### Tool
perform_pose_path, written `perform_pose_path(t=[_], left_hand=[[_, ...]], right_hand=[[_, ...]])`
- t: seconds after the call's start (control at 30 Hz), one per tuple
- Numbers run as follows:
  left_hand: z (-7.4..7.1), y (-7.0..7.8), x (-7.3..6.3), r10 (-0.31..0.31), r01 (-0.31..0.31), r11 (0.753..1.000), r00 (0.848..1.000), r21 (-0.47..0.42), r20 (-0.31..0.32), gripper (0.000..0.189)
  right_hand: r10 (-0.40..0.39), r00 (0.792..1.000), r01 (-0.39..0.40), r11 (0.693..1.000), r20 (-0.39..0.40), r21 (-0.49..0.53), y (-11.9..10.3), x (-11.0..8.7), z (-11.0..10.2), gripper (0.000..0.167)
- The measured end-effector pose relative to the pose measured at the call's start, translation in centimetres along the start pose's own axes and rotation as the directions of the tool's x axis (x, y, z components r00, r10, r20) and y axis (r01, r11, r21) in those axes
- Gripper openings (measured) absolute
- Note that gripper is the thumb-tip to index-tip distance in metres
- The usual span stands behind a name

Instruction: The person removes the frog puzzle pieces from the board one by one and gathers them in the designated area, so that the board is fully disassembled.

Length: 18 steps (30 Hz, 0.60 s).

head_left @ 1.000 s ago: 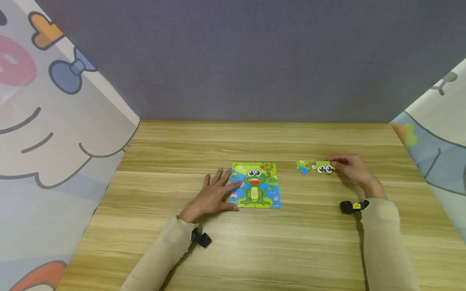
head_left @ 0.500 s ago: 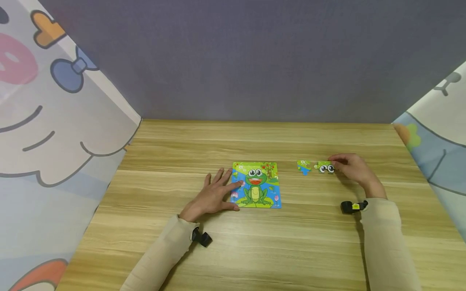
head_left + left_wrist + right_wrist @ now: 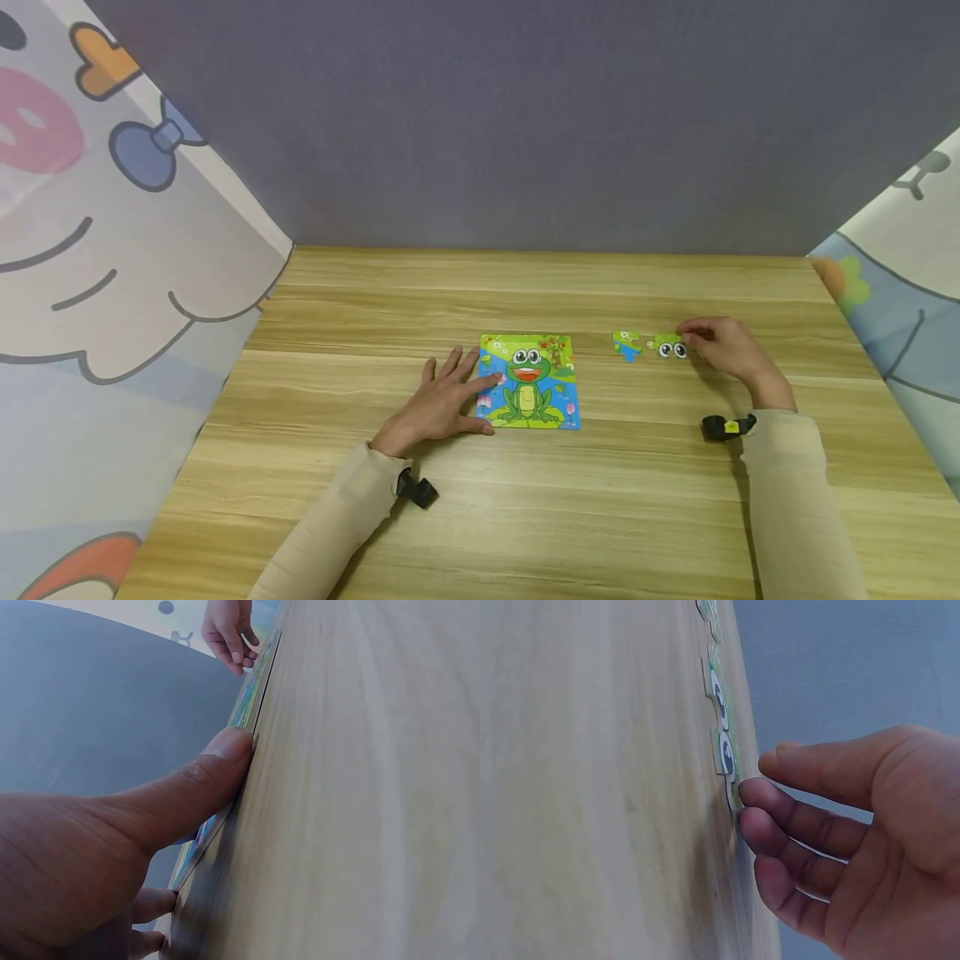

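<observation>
A square frog picture puzzle point(image 3: 561, 392) lies on the wooden table. My left hand point(image 3: 431, 406) rests at its left side with fingers spread, one finger reaching over the picture. In the left wrist view the left thumb point(image 3: 217, 761) touches the board's near edge. Further right, a puzzle piece with two cartoon eyes point(image 3: 672, 350) lies flat, and my right hand point(image 3: 726, 348) is at its right end. The right wrist view has the bent fingertips point(image 3: 756, 793) right at that piece's edge, the thumb above and apart. A green and blue puzzle piece point(image 3: 626, 345) lies left of the eyes piece.
The wooden table point(image 3: 555, 517) runs back to a grey wall panel point(image 3: 555, 125). Cartoon-printed walls point(image 3: 105, 300) stand at both sides. Each wrist wears a black strap with a small camera point(image 3: 720, 427).
The view has shifted slightly, so everything sits a little further right. Both hands keep nearly the same places at the puzzle and the eyes piece.
</observation>
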<state>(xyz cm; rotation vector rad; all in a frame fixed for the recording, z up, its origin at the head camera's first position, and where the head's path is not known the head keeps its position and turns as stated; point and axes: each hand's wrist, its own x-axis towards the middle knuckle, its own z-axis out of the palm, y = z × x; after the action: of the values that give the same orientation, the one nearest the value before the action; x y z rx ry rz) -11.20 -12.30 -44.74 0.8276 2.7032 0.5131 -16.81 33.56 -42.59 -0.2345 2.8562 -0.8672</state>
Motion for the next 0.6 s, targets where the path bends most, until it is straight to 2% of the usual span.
perform_pose_path(t=[0.27,0.6], left_hand=[[0.0,0.0,0.0,0.001,-0.001,1.000,1.000,0.001,-0.002,0.082],[-0.1,0.1,0.0,-0.005,0.005,1.000,1.000,0.004,0.001,0.082]], right_hand=[[-0.025,0.998,0.023,0.999,-0.053,-0.035,-1.0,-0.1,-0.2,0.035],[-0.094,0.991,0.093,0.996,-0.100,-0.017,-5.0,0.4,0.3,0.031]])
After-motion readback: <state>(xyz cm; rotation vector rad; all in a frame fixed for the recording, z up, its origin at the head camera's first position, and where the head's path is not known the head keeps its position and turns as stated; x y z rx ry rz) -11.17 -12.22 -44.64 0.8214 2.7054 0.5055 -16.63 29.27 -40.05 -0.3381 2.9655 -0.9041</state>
